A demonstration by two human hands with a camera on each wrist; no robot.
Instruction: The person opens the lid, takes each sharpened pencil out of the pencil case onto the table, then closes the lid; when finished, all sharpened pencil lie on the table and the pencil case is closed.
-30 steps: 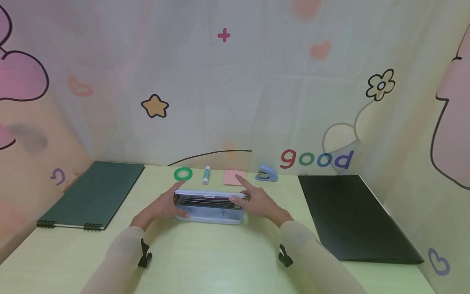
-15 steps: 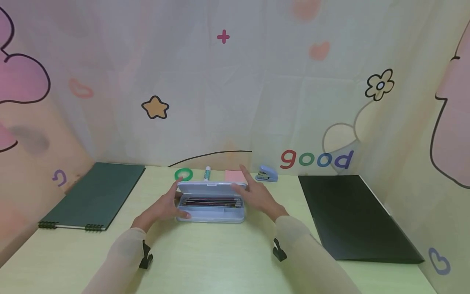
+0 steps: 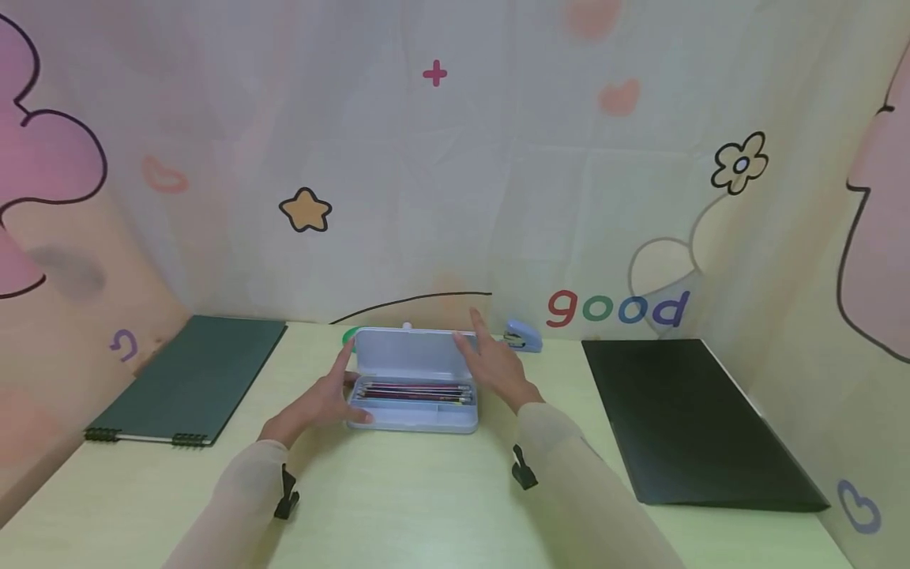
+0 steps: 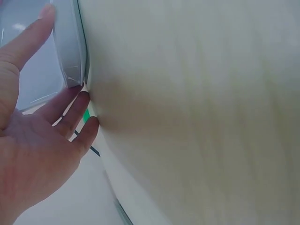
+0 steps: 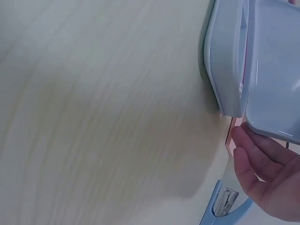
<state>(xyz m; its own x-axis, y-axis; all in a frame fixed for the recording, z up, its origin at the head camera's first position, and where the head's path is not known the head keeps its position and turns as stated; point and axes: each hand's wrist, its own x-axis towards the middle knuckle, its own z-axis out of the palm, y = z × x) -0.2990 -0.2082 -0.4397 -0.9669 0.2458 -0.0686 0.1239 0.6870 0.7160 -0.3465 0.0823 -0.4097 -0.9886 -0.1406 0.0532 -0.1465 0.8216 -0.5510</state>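
Our left hand (image 3: 323, 401) grips the left end of the pencil case (image 3: 408, 428); our right hand (image 3: 501, 371), fingers spread, touches the right edge of its raised lid (image 3: 405, 354).
We have the case on the table (image 3: 398, 506) between both hands, long axis running left to right, lid standing along its far side. Pencils (image 3: 415, 393) lie lengthwise in its far half; a divider (image 3: 438, 408) splits the near half.
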